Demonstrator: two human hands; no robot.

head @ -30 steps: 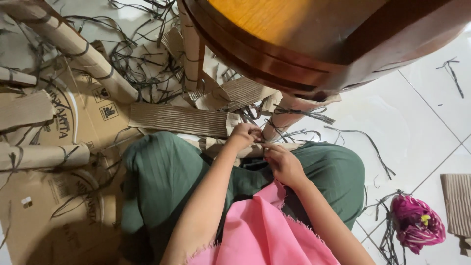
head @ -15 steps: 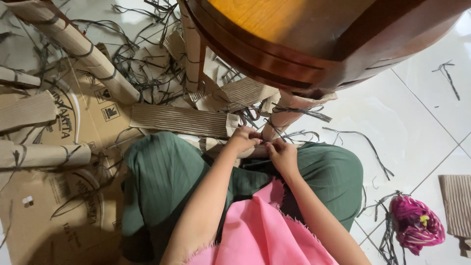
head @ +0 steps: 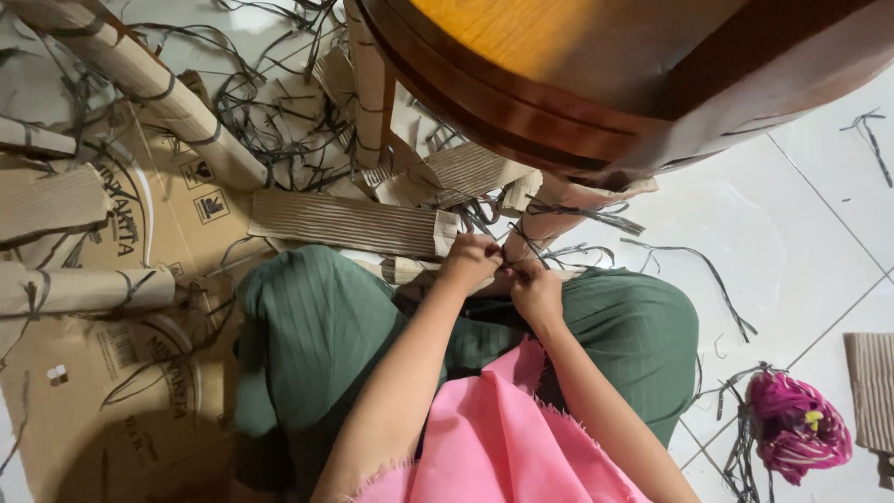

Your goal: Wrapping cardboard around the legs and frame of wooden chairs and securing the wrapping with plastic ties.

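Cardboard lay everywhere on the white tiled floor (head: 792, 233): flattened brown sheets (head: 121, 373) at the person's left, and tubes of rolled cardboard (head: 149, 79) bound round with dark strips. Both hands met just above the lap, below the rim of a round wooden table (head: 577, 84). The left hand (head: 468, 262) and the right hand (head: 533, 289) touched at the fingertips, each pinched on a thin dark strip (head: 503, 269) that ran against the cardboard wrapping of the table leg (head: 549, 219); the strip itself was mostly hidden by the fingers, so how it was tied could not be told. A ribbed piece of corrugated cardboard (head: 345, 224) lay flat just beyond the left hand, touching the knee of the green trousers (head: 307, 317). Pink cloth (head: 494, 438) with a frayed edge covered the lap between the forearms. Loose dark strips (head: 279, 121) were tangled across the floor behind the tubes. Well apart, near the person's right, sat a magenta bundle (head: 796, 424) with more dark strips trailing from it, and beside it another corrugated piece (head: 871, 391) at the frame's edge.
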